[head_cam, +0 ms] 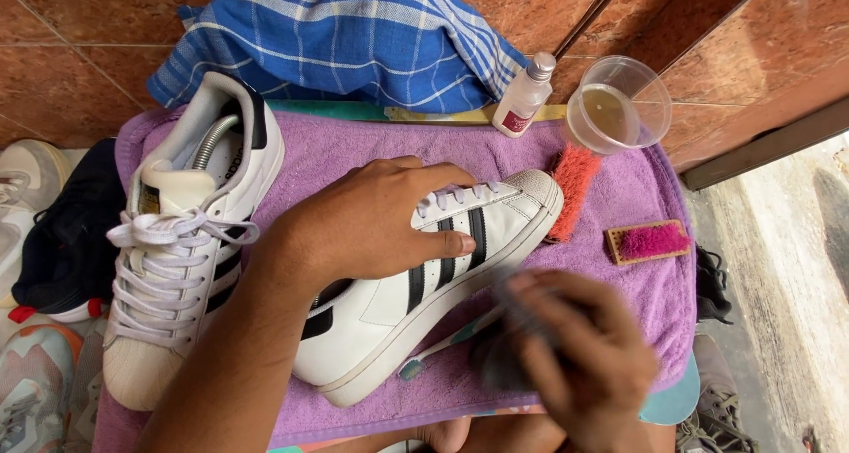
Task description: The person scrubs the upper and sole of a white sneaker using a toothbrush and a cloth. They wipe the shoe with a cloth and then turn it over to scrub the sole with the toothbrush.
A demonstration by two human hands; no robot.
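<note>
A white sneaker with black stripes (416, 303) lies on its side on a purple towel (637, 188), toe pointing to the upper right. My left hand (371, 218) presses down on its laces and upper, holding it still. My right hand (579, 356), blurred, grips a dark object at the sneaker's sole edge; a toothbrush (438, 347) with a teal-tipped handle runs along the sole toward that hand. The matching white sneaker (181, 241) lies upright on the towel at the left, with a shoe tree inside.
A small bottle (523, 95) and a clear cup of liquid (616, 106) stand at the towel's far edge. An orange-bristled brush (573, 188) and a pink-bristled wooden brush (648, 241) lie at the right. A blue checked cloth (354, 37) sits behind. Other shoes (53, 232) crowd the left.
</note>
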